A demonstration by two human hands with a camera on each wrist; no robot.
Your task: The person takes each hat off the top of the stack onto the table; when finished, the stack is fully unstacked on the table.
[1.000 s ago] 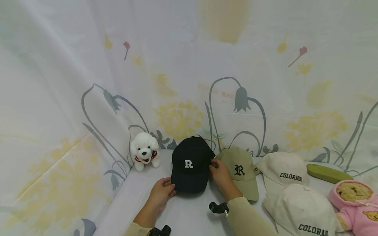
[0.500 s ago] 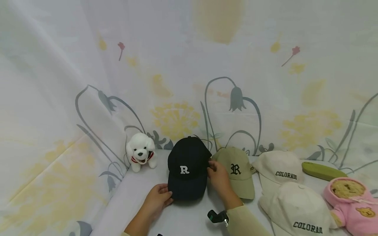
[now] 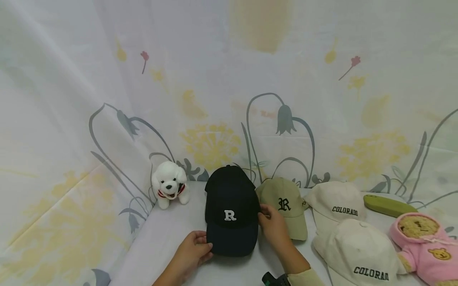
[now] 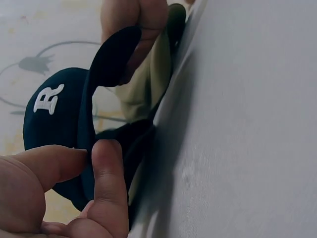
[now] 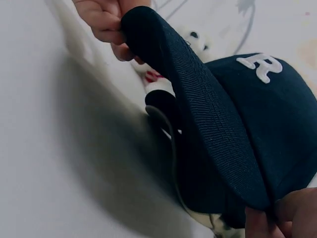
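The left hand (image 3: 190,254) and right hand (image 3: 274,227) pinch opposite sides of the black cap (image 3: 230,198), brim off the white table (image 3: 161,230), between the toy dog (image 3: 169,183) and khaki cap (image 3: 282,192); the khaki one seems placed, the black not yet released.

Hands, two: one left hand (image 3: 192,253) and one right hand (image 3: 273,225). Caps, apparently five as I count from here: one front black cap (image 3: 232,238), one mostly hidden rear black cap (image 3: 227,171) behind it, one olive cap (image 3: 295,220) and two white caps (image 3: 358,248). Soft toys, two: one dog (image 3: 169,184) and one bear (image 3: 425,246). Long green objects (image 3: 388,205), one. Sleeves (image 3: 306,278) in sight, one. Wrist devices (image 3: 275,280) in sight, one.
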